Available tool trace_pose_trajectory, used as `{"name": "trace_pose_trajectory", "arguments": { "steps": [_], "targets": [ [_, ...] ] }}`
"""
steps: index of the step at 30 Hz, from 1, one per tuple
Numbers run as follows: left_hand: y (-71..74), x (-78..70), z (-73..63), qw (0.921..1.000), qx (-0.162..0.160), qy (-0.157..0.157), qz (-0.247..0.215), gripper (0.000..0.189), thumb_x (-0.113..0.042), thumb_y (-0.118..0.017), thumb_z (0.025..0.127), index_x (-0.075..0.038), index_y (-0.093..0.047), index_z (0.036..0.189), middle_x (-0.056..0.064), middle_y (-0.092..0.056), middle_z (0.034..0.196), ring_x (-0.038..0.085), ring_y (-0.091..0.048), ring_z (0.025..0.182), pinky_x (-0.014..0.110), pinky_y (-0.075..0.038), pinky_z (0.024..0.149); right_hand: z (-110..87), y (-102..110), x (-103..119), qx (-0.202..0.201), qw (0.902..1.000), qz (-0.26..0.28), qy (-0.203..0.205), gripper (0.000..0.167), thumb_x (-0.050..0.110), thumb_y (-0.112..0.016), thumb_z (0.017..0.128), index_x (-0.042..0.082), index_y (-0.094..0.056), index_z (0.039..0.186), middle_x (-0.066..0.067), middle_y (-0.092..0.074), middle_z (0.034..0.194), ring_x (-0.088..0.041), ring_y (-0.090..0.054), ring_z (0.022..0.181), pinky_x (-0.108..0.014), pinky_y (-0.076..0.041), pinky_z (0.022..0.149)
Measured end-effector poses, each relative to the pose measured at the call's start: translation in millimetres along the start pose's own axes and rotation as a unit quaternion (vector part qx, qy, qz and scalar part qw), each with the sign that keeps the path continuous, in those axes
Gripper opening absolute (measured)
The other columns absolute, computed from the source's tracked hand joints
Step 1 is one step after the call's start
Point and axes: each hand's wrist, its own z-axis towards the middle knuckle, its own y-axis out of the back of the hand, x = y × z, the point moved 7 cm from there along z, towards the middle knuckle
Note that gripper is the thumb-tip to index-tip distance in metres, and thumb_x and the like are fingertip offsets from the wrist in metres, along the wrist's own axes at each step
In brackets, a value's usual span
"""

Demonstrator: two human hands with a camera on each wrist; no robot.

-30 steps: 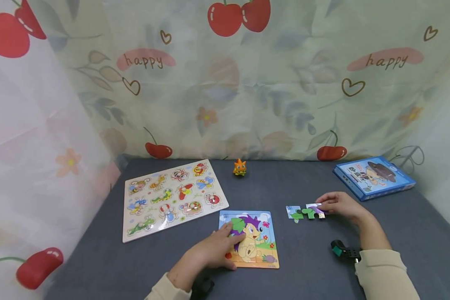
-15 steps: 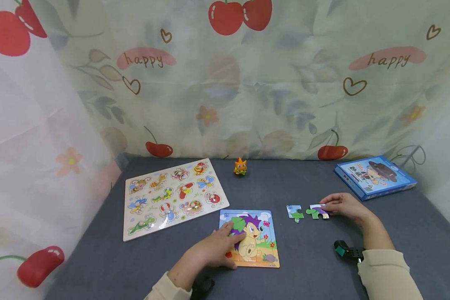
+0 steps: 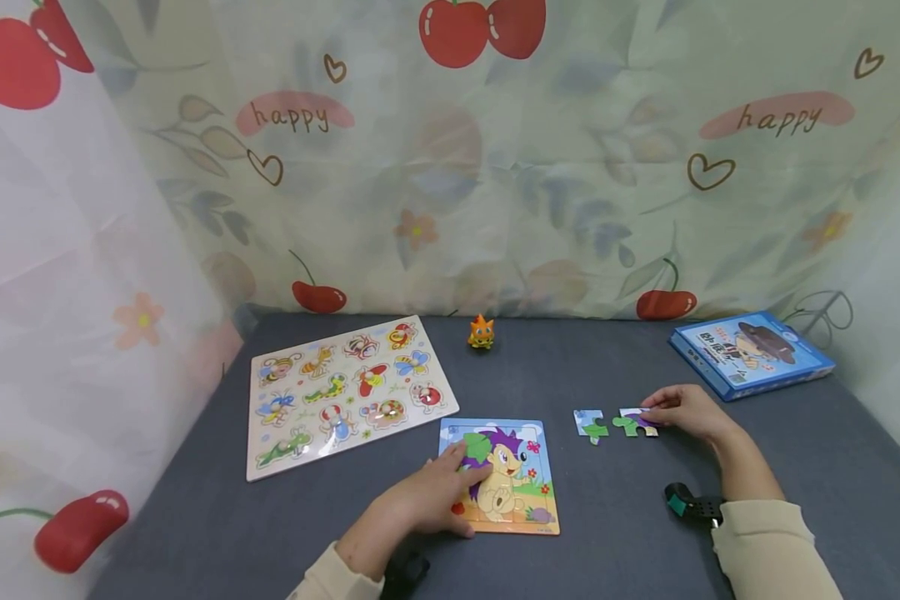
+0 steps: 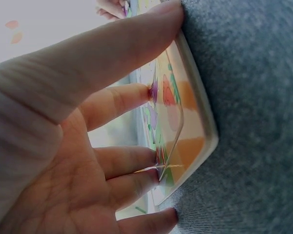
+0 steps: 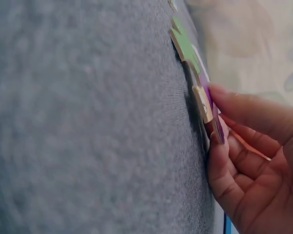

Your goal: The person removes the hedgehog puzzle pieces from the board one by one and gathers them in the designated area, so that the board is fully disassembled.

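Observation:
My left hand (image 3: 427, 500) rests on the left side of a square hedgehog jigsaw puzzle (image 3: 521, 487). Its thumb and fingers are spread, with the thumb at the board's edge (image 4: 193, 122) in the left wrist view. Further right, my right hand (image 3: 690, 412) pinches the right end of a green, purple and white jigsaw piece (image 3: 630, 422) between thumb and fingers. In the right wrist view that piece (image 5: 186, 48) is tilted, close over the dark cloth. A second jigsaw piece (image 3: 588, 423), blue and green, lies just left of it, a small gap between them.
At the left lies a white insect peg puzzle board (image 3: 315, 417). A small orange toy figure (image 3: 481, 332) stands at the back middle. A blue box (image 3: 750, 354) lies at the back right, with a thin cable (image 3: 832, 310) behind. A patterned curtain (image 3: 525, 208) closes off the back.
My right hand has drawn its jigsaw piece slightly rightward, so a gap now shows beside the blue and green piece. The left hand has stayed on the hedgehog puzzle.

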Motion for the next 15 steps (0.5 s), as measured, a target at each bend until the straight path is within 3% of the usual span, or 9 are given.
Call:
{"name": "trace_pose_trajectory", "arguments": {
  "steps": [15],
  "targets": [
    [3.3,-2.6,-1.9,1.0,0.004,0.005,-0.006,0.074,-0.037,-0.076,0.075,-0.028,-0.043,0.14,0.013,-0.025,0.153,0.03,-0.021,0.143,0.054,-0.029,0.109,-1.8,-0.6,1.9,-0.016,0.9992,-0.031,-0.017,0.033,0.023,-0.068,0.085,-0.005,-0.065,0.102,-0.003,-0.065,0.086,-0.01,-0.052,0.075,-0.023,-0.044,0.065]
  ]
}}
